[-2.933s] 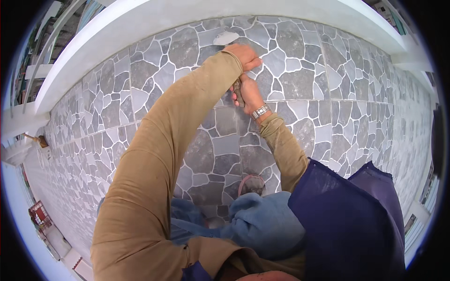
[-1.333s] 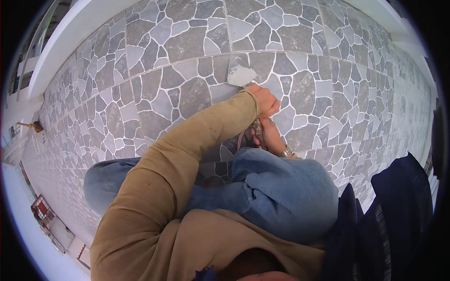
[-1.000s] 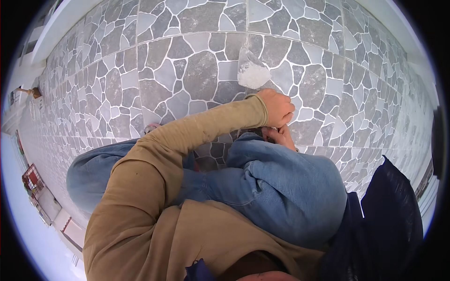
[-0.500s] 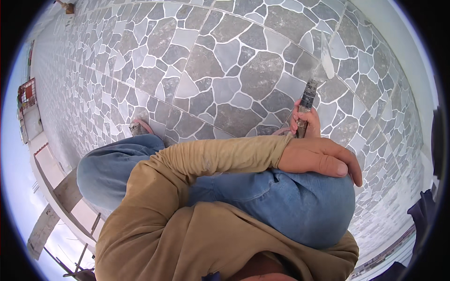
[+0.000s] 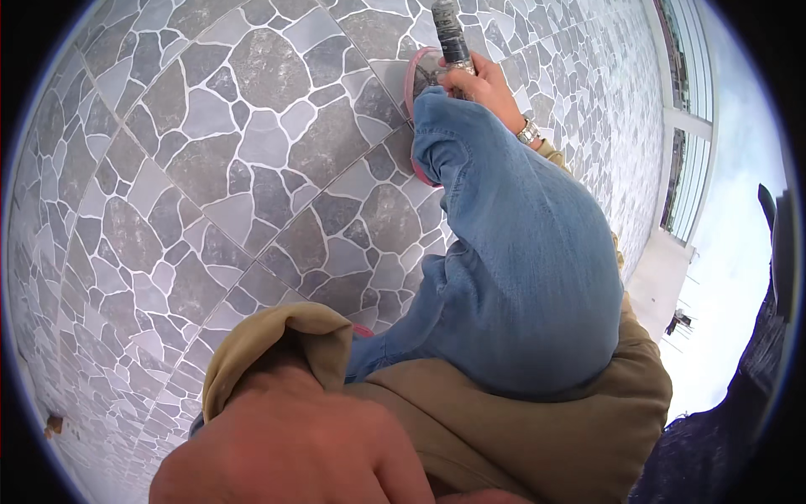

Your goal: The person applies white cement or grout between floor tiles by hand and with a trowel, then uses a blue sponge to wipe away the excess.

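Observation:
My right hand (image 5: 483, 88) is closed around the black-taped handle of a trowel (image 5: 451, 34), beyond my bent knee. The trowel's far end runs past the top edge, so its blade is out of view. A metal watch (image 5: 528, 131) circles that wrist. My left hand (image 5: 285, 454) is raised close to the camera at the bottom, its back and knuckles showing. Its fingers run out past the lower edge, and whether they hold anything is hidden. The loose tan cuff (image 5: 273, 340) hangs around the left wrist.
I squat on a stone-patterned tiled floor (image 5: 260, 139) with pale joint lines. A pink-edged shoe (image 5: 417, 80) is beside my right hand, and my jeans-clad knee (image 5: 537, 277) fills the middle right. Railings (image 5: 684, 185) stand along the far right. A small brown object (image 5: 54, 424) lies far left.
The view has swung to the right. My left hand has left my knee and come up close to the camera. My right hand keeps hold of the trowel, whose pale blade was visible earlier.

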Motion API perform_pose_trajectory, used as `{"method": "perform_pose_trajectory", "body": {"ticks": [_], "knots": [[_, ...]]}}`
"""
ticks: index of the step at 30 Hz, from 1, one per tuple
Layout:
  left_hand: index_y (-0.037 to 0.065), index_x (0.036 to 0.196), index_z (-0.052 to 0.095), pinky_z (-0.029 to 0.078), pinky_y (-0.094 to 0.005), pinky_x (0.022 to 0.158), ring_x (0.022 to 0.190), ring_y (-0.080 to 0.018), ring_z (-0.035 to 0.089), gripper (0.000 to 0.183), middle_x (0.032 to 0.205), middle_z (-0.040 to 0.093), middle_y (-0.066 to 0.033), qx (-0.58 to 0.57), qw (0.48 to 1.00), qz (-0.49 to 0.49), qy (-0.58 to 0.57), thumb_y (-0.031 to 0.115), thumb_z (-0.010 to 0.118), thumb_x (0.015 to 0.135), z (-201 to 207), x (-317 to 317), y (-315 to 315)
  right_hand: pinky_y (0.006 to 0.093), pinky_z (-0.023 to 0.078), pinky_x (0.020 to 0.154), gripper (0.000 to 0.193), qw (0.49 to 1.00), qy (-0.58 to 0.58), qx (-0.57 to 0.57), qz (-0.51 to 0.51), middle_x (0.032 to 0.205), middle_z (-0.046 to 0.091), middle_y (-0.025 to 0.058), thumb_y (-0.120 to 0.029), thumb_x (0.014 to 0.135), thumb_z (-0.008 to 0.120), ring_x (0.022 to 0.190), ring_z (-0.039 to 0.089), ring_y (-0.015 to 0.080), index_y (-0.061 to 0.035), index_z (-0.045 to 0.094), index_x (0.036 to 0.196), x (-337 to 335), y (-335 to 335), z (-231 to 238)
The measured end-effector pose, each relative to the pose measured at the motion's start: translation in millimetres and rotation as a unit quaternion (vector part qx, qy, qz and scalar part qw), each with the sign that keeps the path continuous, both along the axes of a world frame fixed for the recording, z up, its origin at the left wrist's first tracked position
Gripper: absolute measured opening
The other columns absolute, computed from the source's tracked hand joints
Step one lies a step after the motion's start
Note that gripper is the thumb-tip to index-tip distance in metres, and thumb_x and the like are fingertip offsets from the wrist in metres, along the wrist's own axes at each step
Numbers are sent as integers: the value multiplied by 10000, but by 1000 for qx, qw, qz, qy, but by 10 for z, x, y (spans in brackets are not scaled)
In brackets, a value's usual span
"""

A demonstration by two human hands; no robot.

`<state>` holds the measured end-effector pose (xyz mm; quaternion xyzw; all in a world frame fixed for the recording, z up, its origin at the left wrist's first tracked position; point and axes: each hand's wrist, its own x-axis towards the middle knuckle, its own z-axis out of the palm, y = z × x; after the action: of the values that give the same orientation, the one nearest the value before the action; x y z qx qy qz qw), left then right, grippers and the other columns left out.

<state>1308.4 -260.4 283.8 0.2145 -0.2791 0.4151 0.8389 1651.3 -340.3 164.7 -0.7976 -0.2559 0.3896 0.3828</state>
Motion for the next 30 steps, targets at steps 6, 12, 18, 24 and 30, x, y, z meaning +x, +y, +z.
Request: {"method": "perform_pose_trajectory", "body": {"ticks": [6,12,18,24,30], "knots": [[107,1134,657,385,-278,459,459,-143,510,181,637,606,-80,16,995,-54,-88,203,602,991,76,-708,-309,282,447,545,184,989,-75,27,-121,707,618,18,-135,820,731,580,574,108,-17,641,929,-679,-643,27],[86,1066,669,389,-283,465,487,-147,532,135,676,617,-92,75,983,-100,-131,174,617,978,475,-909,-534,338,487,649,261,981,-149,-13,-124,780,666,55,-192,786,733,699,619,181,-20,649,963,-1015,-1147,239],[66,998,680,394,-289,471,515,-151,554,99,715,628,-105,150,977,-122,-86,146,632,964,721,-514,-992,340,434,633,213,989,-21,-111,-90,758,626,45,-153,796,694,672,577,151,-5,644,941,-1637,-2189,-491],[46,930,692,399,-294,478,543,-155,576,88,754,638,-118,195,974,-99,51,118,646,951,696,227,-1211,305,426,475,178,937,294,20,-188,718,601,89,-61,832,634,498,551,161,-22,566,992,-1672,-1977,-556],[137,1064,701,449,-320,535,639,-202,635,145,886,639,-104,395,895,-4,209,174,656,931,759,992,-1405,304,445,483,262,897,424,72,-103,724,610,103,-56,840,623,504,567,164,-9,559,1090,-1468,-1917,-951]]}}
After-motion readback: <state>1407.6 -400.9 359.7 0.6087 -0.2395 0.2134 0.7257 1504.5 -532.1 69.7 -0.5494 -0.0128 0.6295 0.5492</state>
